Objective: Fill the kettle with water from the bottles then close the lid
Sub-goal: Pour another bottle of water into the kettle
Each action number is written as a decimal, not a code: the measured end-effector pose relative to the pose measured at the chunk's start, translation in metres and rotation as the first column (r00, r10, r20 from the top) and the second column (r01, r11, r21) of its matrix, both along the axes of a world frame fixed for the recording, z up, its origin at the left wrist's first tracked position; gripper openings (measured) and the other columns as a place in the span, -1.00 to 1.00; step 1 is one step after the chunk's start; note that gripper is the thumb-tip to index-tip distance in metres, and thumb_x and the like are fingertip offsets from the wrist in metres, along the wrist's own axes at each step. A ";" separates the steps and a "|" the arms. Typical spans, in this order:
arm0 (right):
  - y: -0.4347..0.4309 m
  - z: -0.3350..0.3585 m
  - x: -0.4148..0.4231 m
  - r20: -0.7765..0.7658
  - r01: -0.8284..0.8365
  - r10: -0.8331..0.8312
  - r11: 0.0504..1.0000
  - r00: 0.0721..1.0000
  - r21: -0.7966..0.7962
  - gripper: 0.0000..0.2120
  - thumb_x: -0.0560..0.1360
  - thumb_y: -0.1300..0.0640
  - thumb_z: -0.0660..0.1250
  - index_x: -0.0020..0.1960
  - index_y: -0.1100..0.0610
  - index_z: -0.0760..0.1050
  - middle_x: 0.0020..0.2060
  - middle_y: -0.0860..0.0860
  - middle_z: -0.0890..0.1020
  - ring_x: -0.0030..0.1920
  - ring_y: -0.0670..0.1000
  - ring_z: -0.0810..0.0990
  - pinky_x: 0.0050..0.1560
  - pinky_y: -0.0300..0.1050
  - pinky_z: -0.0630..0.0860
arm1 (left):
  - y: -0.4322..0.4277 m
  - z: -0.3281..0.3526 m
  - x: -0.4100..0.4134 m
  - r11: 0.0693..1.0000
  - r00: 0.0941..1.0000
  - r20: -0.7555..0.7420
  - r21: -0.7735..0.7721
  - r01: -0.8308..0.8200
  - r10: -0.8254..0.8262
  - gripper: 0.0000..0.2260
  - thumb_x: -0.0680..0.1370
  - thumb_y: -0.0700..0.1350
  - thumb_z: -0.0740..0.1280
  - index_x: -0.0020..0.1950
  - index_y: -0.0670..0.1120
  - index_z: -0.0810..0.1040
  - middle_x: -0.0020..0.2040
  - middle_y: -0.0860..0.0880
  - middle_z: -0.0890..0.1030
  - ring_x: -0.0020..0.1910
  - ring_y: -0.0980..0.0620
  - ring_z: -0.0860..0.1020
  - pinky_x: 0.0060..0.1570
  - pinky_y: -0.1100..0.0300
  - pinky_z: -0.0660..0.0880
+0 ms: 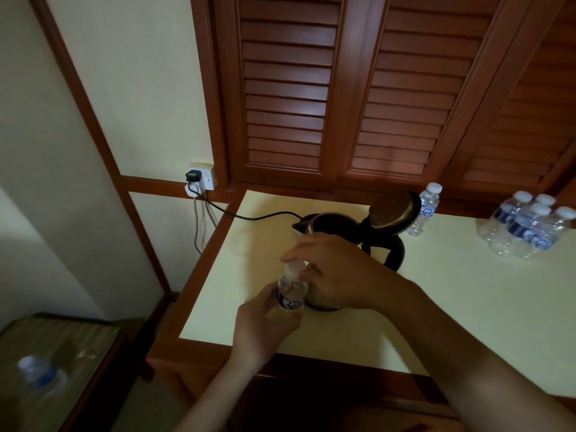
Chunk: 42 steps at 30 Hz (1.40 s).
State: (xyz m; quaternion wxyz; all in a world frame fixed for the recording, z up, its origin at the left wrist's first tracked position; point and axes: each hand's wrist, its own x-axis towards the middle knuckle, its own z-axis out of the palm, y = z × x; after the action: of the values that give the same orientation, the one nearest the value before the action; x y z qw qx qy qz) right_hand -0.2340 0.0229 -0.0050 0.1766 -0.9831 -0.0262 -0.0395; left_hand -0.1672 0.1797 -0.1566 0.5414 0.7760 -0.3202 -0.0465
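A steel kettle (335, 227) with a black handle stands on the cream table (452, 307), its lid (393, 213) tipped up and open. In front of the kettle my left hand (265, 325) grips the body of a small clear water bottle (291, 291) with a blue label, held upright. My right hand (336, 269) reaches over the bottle, fingers closed around its white cap (294, 267). The hand hides much of the kettle's front.
One full bottle (426, 208) stands right behind the kettle. A pack of several bottles (526, 229) sits at the table's right. The black cord (249, 216) runs left to a wall socket (201, 177). Another bottle (37, 374) lies on a low stand at lower left.
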 end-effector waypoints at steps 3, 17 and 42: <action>0.007 0.004 0.001 0.005 0.076 -0.075 0.991 0.997 -0.106 -0.73 0.57 -0.09 0.30 0.17 0.04 0.49 0.05 -0.07 0.45 0.04 -0.05 0.40 0.01 -0.12 0.38 | 0.000 0.002 -0.001 1.000 1.000 -0.008 0.001 -0.001 0.001 -0.56 0.40 0.02 0.58 0.19 0.29 0.51 -0.01 0.35 0.66 0.03 0.33 0.63 0.01 0.39 0.57; 0.012 0.014 -0.003 -0.059 0.038 -0.049 0.983 0.997 -0.182 -0.74 0.56 -0.06 0.31 0.18 0.04 0.48 0.07 -0.07 0.48 0.04 -0.06 0.41 0.02 -0.06 0.47 | 0.008 0.012 0.006 0.984 0.952 -0.247 -0.050 0.172 -0.179 -0.58 0.44 -0.13 0.58 0.27 0.09 0.61 0.09 0.21 0.71 0.11 0.22 0.66 0.09 0.28 0.58; 0.037 -0.012 -0.053 0.141 0.406 -0.414 0.910 0.899 0.082 -0.61 0.50 -0.32 0.26 0.11 -0.04 0.44 -0.11 -0.20 0.51 -0.13 -0.14 0.50 -0.13 -0.18 0.49 | 0.004 0.021 -0.010 0.942 0.896 -0.292 -0.081 0.327 -0.336 -0.66 0.33 -0.13 0.65 0.07 0.04 0.73 -0.06 0.14 0.75 -0.02 0.15 0.71 -0.02 0.24 0.60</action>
State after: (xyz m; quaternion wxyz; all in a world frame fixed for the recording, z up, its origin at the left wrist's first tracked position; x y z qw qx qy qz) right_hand -0.2875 0.0599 -0.0171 0.1866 -0.9557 0.1687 -0.1530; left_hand -0.1776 0.1836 -0.1351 0.5794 0.6858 -0.3620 -0.2510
